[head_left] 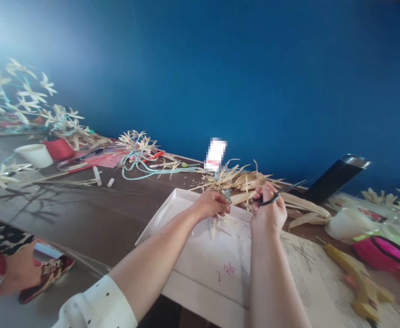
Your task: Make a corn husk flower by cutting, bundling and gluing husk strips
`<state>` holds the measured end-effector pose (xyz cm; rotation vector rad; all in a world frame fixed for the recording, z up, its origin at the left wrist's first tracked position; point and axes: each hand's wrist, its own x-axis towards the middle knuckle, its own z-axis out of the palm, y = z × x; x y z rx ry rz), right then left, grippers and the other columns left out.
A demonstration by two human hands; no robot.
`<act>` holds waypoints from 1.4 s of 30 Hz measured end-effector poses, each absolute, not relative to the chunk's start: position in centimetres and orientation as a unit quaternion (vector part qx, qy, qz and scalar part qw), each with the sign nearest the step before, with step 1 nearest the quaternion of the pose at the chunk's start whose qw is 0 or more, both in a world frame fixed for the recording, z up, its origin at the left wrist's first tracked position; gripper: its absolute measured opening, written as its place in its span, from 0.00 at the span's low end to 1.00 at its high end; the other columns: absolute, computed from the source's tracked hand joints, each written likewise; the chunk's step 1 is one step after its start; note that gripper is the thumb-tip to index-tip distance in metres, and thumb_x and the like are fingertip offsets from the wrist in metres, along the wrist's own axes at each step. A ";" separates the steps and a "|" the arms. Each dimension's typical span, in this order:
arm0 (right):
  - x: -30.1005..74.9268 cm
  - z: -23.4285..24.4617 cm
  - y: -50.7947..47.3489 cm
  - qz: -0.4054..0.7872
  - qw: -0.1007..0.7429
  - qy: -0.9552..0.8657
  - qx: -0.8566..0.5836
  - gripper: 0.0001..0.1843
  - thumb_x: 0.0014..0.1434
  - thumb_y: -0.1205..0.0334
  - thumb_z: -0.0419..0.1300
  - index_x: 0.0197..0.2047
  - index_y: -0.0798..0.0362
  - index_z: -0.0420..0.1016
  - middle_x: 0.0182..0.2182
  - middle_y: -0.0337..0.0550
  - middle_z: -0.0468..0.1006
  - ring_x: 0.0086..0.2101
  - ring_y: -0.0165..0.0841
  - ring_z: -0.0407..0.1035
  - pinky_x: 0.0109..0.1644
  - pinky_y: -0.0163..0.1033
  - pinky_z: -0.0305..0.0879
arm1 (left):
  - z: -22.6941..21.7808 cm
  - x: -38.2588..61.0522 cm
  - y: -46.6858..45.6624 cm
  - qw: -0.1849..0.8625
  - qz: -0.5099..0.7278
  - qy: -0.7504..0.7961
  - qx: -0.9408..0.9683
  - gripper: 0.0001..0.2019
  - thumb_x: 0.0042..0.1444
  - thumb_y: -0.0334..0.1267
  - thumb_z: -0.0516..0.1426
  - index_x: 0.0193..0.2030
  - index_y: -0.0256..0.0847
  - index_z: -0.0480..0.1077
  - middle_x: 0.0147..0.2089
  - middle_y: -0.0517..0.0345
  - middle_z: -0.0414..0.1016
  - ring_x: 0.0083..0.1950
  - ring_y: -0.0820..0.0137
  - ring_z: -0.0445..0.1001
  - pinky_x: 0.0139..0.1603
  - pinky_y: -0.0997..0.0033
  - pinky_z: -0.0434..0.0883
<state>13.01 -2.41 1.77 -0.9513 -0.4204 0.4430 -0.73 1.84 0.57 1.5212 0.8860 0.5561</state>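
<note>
My right hand (270, 212) is wrapped round a pair of scissors (293, 186), fingers in the black handle loops, blades pointing away to the right. To its left, my left hand (213, 205) has its fingertips pinched together over a white tray (175, 202). What it holds, if anything, is too small and blurred to make out. Beyond both hands lies a pile of pale dried husk strips (240, 178). A few small husk scraps (216, 227) rest below my left hand.
A dark bottle (334, 180) leans at right, near a white cup (350, 224), a pink pouch (384, 252) and a yellow glue gun (360, 287). Husk flowers (136, 140), light-blue cords (134, 171) and another white cup (35, 156) are at left. A seated person's foot (46, 275) shows lower left.
</note>
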 end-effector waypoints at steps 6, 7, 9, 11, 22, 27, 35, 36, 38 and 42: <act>13.2 1.3 -2.3 0.228 0.828 -0.221 -0.463 0.22 0.39 0.57 0.66 0.40 0.53 0.72 0.27 0.39 0.73 0.22 0.24 0.63 0.17 0.24 0.48 | 0.5 -0.9 2.2 0.590 0.302 0.393 0.637 0.11 0.42 0.37 0.59 0.35 0.36 0.72 0.30 0.55 0.75 0.26 0.76 0.70 0.22 0.80 0.62; 13.1 1.2 -2.2 0.246 0.818 -0.226 -0.468 0.23 0.38 0.58 0.67 0.41 0.53 0.72 0.27 0.40 0.73 0.23 0.24 0.63 0.17 0.24 0.48 | 0.5 -0.9 2.3 0.582 0.310 0.394 0.640 0.11 0.42 0.37 0.59 0.34 0.36 0.72 0.30 0.55 0.75 0.26 0.76 0.69 0.22 0.80 0.61; 12.9 1.1 -2.2 0.295 0.788 -0.237 -0.485 0.26 0.37 0.60 0.68 0.42 0.53 0.72 0.27 0.40 0.73 0.23 0.24 0.63 0.17 0.25 0.49 | 0.5 -0.9 2.3 0.556 0.328 0.398 0.652 0.10 0.42 0.38 0.59 0.32 0.36 0.73 0.28 0.57 0.75 0.24 0.77 0.68 0.22 0.79 0.61; 12.7 0.9 -2.2 0.342 0.749 -0.257 -0.507 0.28 0.36 0.61 0.69 0.44 0.53 0.72 0.25 0.38 0.72 0.23 0.25 0.63 0.17 0.25 0.49 | 0.6 -0.9 2.2 0.520 0.348 0.406 0.666 0.10 0.43 0.40 0.58 0.31 0.37 0.73 0.26 0.59 0.73 0.23 0.77 0.67 0.23 0.78 0.61; 12.4 0.3 -2.2 0.365 0.706 -0.348 -0.497 0.31 0.38 0.61 0.69 0.49 0.51 0.71 0.25 0.35 0.71 0.23 0.24 0.61 0.20 0.27 0.50 | 0.8 -0.9 2.1 0.439 0.372 0.415 0.705 0.11 0.43 0.43 0.58 0.30 0.39 0.75 0.26 0.61 0.74 0.29 0.74 0.68 0.28 0.78 0.60; 12.3 0.3 -2.2 0.371 0.701 -0.355 -0.496 0.30 0.38 0.61 0.69 0.48 0.52 0.71 0.24 0.35 0.71 0.22 0.24 0.61 0.20 0.27 0.49 | 0.9 -1.0 2.0 0.473 0.371 0.386 0.700 0.14 0.45 0.47 0.57 0.31 0.39 0.75 0.26 0.61 0.73 0.27 0.76 0.66 0.27 0.78 0.59; 12.3 0.1 -2.1 0.391 0.683 -0.373 -0.491 0.29 0.39 0.60 0.69 0.47 0.51 0.72 0.25 0.36 0.74 0.23 0.24 0.62 0.22 0.27 0.53 | 1.1 -1.0 2.1 0.478 0.403 0.391 0.675 0.16 0.44 0.50 0.58 0.27 0.37 0.74 0.20 0.64 0.66 0.24 0.78 0.60 0.24 0.78 0.55; 12.3 0.1 -2.1 0.391 0.684 -0.372 -0.490 0.30 0.38 0.60 0.69 0.47 0.52 0.72 0.25 0.36 0.74 0.23 0.24 0.62 0.22 0.28 0.53 | 1.1 -0.9 2.2 0.482 0.403 0.394 0.671 0.15 0.44 0.49 0.58 0.27 0.37 0.74 0.20 0.64 0.65 0.23 0.79 0.60 0.24 0.78 0.55; 12.2 0.2 -2.2 0.390 0.686 -0.372 -0.488 0.31 0.37 0.59 0.69 0.48 0.52 0.72 0.25 0.36 0.74 0.23 0.24 0.62 0.21 0.28 0.53 | 1.0 -0.9 2.2 0.493 0.399 0.400 0.661 0.15 0.44 0.49 0.58 0.27 0.36 0.74 0.20 0.64 0.64 0.23 0.79 0.59 0.24 0.78 0.55; 12.1 0.4 -2.3 0.381 0.684 -0.372 -0.499 0.31 0.37 0.57 0.69 0.48 0.51 0.72 0.26 0.36 0.74 0.23 0.25 0.63 0.21 0.28 0.53 | 1.3 -1.0 2.2 0.506 0.405 0.393 0.652 0.14 0.43 0.47 0.59 0.28 0.36 0.74 0.21 0.63 0.66 0.24 0.78 0.61 0.25 0.78 0.56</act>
